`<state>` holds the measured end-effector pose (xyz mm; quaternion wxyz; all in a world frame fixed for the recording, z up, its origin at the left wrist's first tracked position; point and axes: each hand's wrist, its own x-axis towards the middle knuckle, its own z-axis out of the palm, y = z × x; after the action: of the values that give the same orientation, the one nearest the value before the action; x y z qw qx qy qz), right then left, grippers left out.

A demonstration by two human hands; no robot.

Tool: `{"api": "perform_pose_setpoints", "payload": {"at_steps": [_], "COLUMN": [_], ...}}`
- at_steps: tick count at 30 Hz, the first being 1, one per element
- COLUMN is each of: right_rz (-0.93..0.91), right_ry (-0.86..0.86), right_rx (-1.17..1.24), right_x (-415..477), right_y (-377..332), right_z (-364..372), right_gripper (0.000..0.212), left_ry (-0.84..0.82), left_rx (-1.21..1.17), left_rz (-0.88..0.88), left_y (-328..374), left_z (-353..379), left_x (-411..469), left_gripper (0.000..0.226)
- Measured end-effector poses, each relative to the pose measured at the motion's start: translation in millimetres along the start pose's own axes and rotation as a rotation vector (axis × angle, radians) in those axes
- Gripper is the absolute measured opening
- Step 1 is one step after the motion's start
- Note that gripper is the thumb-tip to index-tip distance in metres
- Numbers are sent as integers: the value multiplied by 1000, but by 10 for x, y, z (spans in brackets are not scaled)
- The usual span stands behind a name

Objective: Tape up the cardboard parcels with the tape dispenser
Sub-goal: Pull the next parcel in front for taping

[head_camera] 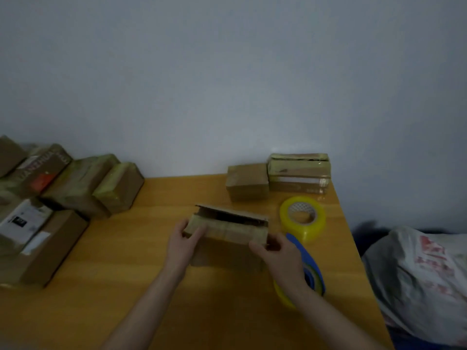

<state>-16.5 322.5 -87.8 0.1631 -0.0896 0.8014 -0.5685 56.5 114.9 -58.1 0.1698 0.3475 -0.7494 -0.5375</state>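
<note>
Lying just right of the right wrist, partly hidden by it: blue dispenser (309,263), on the table (126,274). Mid-table, the left hand (184,239) grips the box (227,233) at its left end and the right hand (274,251) at its right end, fingers curled on cardboard; top flap open. Beyond: yellow roll (303,218), then two parcels (247,181) at the far edge.

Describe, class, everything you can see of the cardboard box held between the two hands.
The cardboard box is brown and oblong. Its top flap stands ajar, showing a dark gap. Yellowish tape bands cross its front. It seems to rest on the wooden table, long side toward the camera. The left hand grips its left end, the right hand its right end.
</note>
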Motion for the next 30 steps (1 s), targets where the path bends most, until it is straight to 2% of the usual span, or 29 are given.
{"api": "perform_pose_setpoints", "payload": {"at_steps": [2, 5, 7, 9, 12, 16, 19, 22, 24, 27, 30], "right_rz": [47, 99, 66, 6, -57, -82, -83, -92, -93, -95, -94], "right_ry": [-8, -24, -54, -135, -206, -119, -103, -126, -139, -135, -192], "right_rx": [-85, -230, -279, -365, -429, -501, -637, -739, -823, -908, -781], "right_x": [-175, -350, -360, -311, -224, -158, -141, -137, -129, -136, -100], "right_y": [96, 222, 242, 229, 248, 232, 216, 228, 213, 176, 115], "right_z": [140, 249, 258, 220, 115, 141, 226, 239, 249, 311, 232], "right_gripper": [47, 73, 96, 105, 87, 65, 61, 59, 57, 54, 55], "left_ry": [-52, -113, -160, -218, -310, -389, -345, -370, -387, -426, -488], "left_rx": [19, 136, 138, 141, 214, 218, 276, 435, 547, 733, 745], "left_rz": [-19, -18, -8, 22, 133, 237, 323, 473, 504, 521, 458], "left_y": [-240, -524, -652, -734, -797, -820, -804, -787, -775, -759, -735], "left_z": [-76, -115, -149, -210, -280, -274, -275, -254, -259, -295, -296], "left_x": [-22, -37, -51, -29, 28, -34, -47, -60, -71, -50, -64], "left_gripper": [36, 51, 62, 78, 86, 78, 72, 62, 61, 70, 84]}}
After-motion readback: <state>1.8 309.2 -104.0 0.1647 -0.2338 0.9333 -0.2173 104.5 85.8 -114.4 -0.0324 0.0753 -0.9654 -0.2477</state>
